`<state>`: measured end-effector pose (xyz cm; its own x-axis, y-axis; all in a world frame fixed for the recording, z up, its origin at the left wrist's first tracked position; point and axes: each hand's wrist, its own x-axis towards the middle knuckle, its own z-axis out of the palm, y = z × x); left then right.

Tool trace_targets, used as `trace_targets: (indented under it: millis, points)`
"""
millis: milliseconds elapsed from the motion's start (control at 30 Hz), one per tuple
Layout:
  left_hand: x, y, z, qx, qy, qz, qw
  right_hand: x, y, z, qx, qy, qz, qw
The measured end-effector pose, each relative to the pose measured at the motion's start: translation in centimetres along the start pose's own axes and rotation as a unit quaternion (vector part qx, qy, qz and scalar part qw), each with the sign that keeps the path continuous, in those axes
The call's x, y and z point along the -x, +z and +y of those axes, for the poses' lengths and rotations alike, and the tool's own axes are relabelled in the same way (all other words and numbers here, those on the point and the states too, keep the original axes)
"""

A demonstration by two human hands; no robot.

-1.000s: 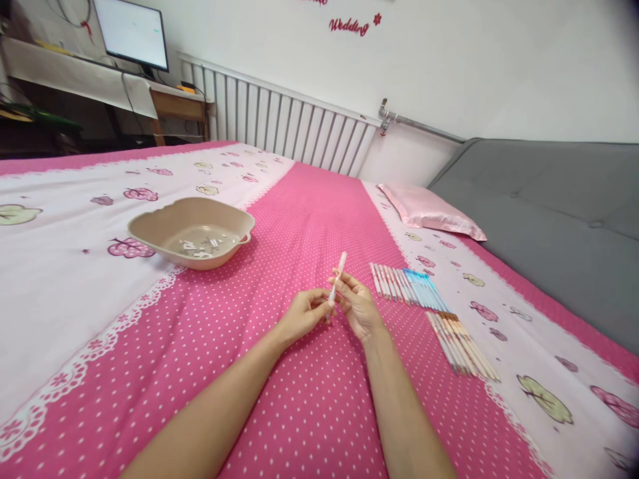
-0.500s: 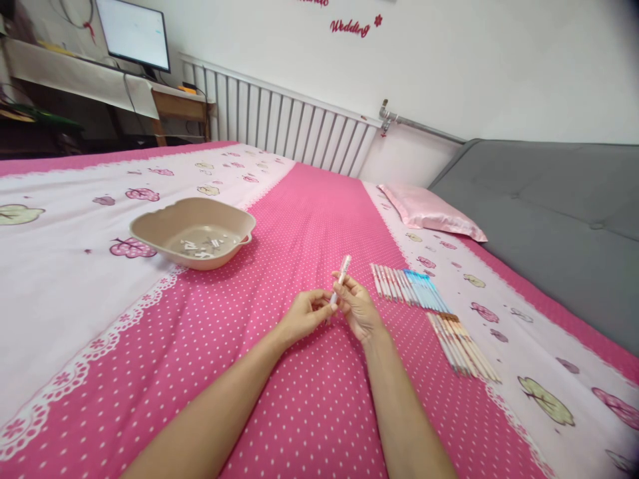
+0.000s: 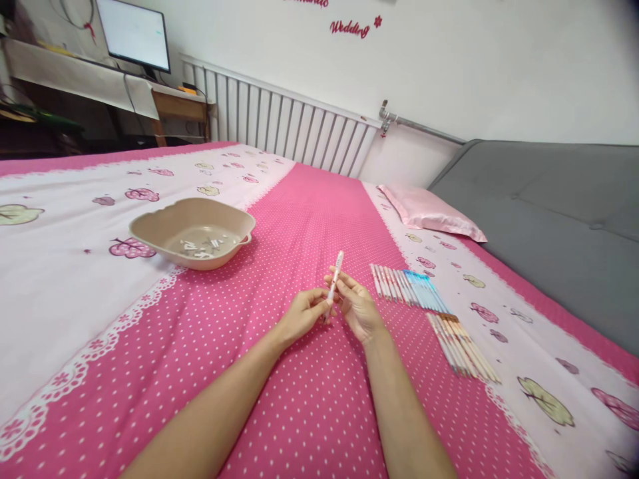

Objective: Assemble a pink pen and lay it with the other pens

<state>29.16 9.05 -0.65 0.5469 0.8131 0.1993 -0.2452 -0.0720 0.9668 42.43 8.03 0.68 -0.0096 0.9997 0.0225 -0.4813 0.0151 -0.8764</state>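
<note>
A slim pale-pink pen (image 3: 336, 269) stands tilted between my two hands, its upper end pointing up and away from me. My left hand (image 3: 305, 313) pinches its lower part between thumb and fingers. My right hand (image 3: 360, 307) has its fingers curled loosely round the pen's middle from the right. The lower tip is partly hidden by the fingers. To the right, a row of pink-and-white pens (image 3: 392, 282) lies beside several light-blue pens (image 3: 424, 289). Nearer to me is a group of cream pens with brown ends (image 3: 462, 346).
A beige plastic basin (image 3: 214, 259) with small white and grey pieces inside sits on the left of the pink dotted bedspread (image 3: 319, 213). A pink pillow (image 3: 432, 214) lies by the grey headboard (image 3: 544, 193). Behind are a white radiator (image 3: 279, 113) and a desk with a monitor (image 3: 134, 33).
The pen has shifted slightly left and toward me, showing more of its body. My right fingers have loosened a little around it. The basin and laid-out pens have not moved.
</note>
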Motion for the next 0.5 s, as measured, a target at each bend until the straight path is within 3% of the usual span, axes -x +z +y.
trace_targets:
  millis: [500]
  points:
    - [0.26,0.11,0.61,-0.050,-0.008,0.002,0.999,-0.33,-0.03,0.22,-0.020,-0.007,0.048,0.999]
